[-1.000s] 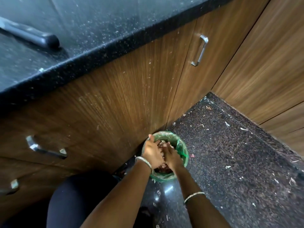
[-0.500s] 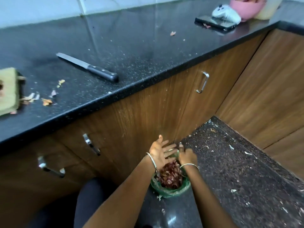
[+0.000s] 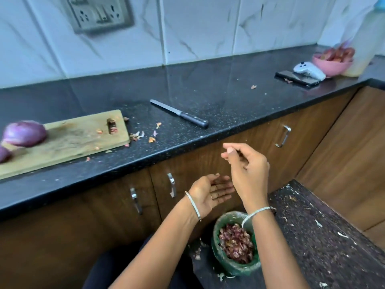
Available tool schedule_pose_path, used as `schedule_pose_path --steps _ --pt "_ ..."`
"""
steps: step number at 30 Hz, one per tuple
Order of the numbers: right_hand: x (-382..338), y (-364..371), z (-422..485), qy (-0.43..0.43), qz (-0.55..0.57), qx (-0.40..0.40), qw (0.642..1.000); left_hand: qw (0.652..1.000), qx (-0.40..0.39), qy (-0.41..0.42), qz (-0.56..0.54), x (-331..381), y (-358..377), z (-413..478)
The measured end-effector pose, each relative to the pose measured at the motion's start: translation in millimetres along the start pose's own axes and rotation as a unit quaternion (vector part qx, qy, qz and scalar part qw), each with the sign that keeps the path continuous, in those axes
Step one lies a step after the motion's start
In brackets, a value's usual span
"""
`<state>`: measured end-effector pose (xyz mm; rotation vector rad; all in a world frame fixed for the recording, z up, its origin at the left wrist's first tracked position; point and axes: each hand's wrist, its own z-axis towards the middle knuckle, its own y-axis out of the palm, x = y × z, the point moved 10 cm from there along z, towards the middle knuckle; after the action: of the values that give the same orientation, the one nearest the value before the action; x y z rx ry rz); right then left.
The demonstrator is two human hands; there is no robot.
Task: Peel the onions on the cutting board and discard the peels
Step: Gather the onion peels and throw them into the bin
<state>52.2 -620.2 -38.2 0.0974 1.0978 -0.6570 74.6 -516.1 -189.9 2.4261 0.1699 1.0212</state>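
1. Left hand [image 3: 210, 191] is palm up, fingers straight, holding nothing.
2. Right hand [image 3: 246, 168] hangs above it, fingers loosely curled, holding nothing.
3. Peels [image 3: 236, 243] fill the green-lined bin [image 3: 233, 268] on the floor (below the wrists).
4. A peeled onion [image 3: 24, 133] sits on the board [image 3: 68, 140]; a knife [image 3: 180, 116] lies beside it on the counter [image 3: 218, 97].

Bare forearms, a thin silver bangle [image 3: 193, 206] on each wrist, dark trousers [image 3: 108, 270].
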Motion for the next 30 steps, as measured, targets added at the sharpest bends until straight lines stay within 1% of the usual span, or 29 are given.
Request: schedule_pose_path --steps 6,11,13,15,18,20,21,26,30 --pt "-66 46 5 -0.077 0.005 -0.027 0.997 0.988 -0.035 0.018 -0.148 46 -33 -74" --pt "-104 101 13 -0.110 -0.005 -0.095 0.989 0.975 -0.048 0.040 -0.213 72 -70 -108" --pt "-113 132 18 -0.114 -0.034 -0.145 0.982 0.972 -0.040 0.046 -0.226 79 -85 -116" --pt "-115 163 23 -0.112 -0.089 -0.189 0.971 0.971 -0.031 0.046 -0.234 81 -95 -122" --pt "-119 210 24 -0.114 -0.198 -0.262 0.938 0.972 -0.028 0.046 -0.228 84 -102 -130" --pt "-113 231 26 -0.090 -0.269 -0.290 0.914 0.974 -0.030 0.043 -0.221 84 -104 -134" --pt "-112 240 28 -0.074 -0.283 -0.291 0.911 0.974 -0.029 0.042 -0.221 86 -106 -136" --pt "-116 264 37 -0.008 -0.318 -0.284 0.905 0.973 -0.031 0.025 -0.228 85 -113 -137" --pt "-123 263 41 0.037 -0.327 -0.265 0.906 0.971 -0.043 0.016 -0.234 83 -111 -141"
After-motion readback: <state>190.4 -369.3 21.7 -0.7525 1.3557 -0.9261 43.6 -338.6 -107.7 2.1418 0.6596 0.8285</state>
